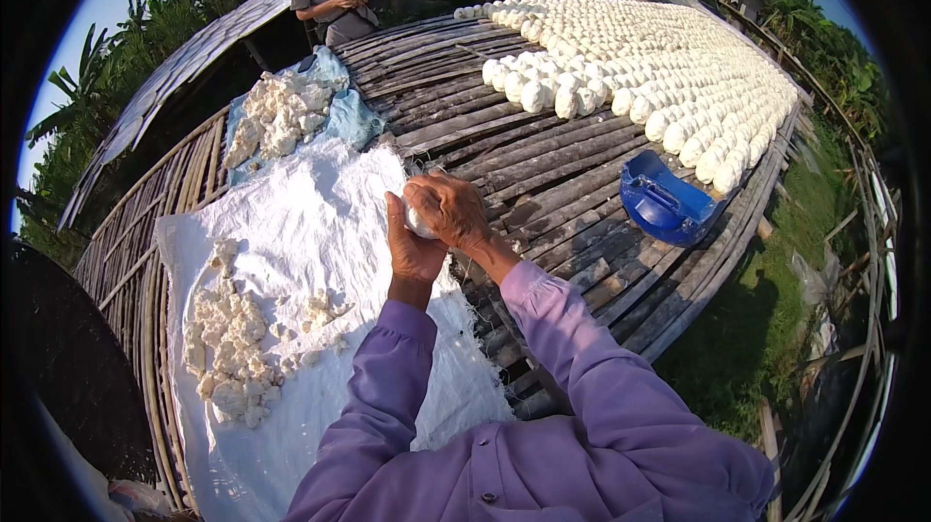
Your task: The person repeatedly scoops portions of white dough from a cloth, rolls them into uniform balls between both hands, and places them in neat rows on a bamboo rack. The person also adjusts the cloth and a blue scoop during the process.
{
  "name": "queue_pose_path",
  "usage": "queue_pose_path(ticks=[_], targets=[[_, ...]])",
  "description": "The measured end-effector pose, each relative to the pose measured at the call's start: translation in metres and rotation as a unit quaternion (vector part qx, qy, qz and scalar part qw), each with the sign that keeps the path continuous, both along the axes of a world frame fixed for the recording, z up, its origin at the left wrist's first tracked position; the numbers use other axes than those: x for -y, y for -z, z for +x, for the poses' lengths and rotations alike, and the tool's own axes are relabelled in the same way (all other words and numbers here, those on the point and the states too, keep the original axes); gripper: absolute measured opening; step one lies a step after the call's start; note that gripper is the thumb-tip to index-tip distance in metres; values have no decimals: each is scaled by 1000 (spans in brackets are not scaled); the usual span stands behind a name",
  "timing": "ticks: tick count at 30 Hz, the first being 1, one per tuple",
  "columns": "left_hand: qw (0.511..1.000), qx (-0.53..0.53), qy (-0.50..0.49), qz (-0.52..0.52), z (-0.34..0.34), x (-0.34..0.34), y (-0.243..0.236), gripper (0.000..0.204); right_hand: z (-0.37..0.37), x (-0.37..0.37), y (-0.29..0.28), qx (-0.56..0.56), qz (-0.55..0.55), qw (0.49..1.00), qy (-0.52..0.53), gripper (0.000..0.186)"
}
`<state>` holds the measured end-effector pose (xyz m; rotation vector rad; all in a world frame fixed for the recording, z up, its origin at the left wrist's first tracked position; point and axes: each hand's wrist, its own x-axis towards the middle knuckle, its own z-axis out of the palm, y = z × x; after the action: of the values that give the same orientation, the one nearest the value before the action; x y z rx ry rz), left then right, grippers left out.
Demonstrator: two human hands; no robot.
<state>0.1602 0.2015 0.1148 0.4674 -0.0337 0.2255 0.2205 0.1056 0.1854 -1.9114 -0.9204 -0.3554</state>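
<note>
Bare slats (553, 173) stretched between the hands and the balls (659, 85) at upper right, the deck's outer edge curving above grass (752, 338) at lower right. Near centre, the left hand (410, 248) cupped a lump (418, 222) from below and the right hand (452, 211) curled over it, fingers closed around it. The sheet (325, 173) held crumbs (231, 352) at lower left; the blue tub (661, 210), right of centre, had unclear contents.

Leafy plants (150, 56) and green grass (771, 328)
</note>
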Motion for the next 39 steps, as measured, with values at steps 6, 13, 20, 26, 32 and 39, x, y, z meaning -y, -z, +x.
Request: queue_pose_path(ticks=[6, 13, 20, 26, 32, 39], targets=[[999, 8, 45, -12, 37, -12, 20, 100, 35, 2, 21, 127, 171, 976, 47, 56], [998, -56, 33, 9, 109, -5, 28, 73, 87, 17, 45, 61, 81, 995, 21, 48], [984, -107, 115, 86, 147, 5, 57, 99, 159, 41, 115, -206, 288, 934, -47, 78], [962, -121, 158, 186, 177, 9, 79, 99, 209, 101, 158, -480, 278, 818, -151, 86], [631, -44, 46, 773, 148, -16, 118, 87, 341, 138, 170, -455, 350, 818, -28, 78], [410, -11, -5, 912, 135, -9, 137, 78, 489, 135, 201, -286, 304, 889, 188, 106]])
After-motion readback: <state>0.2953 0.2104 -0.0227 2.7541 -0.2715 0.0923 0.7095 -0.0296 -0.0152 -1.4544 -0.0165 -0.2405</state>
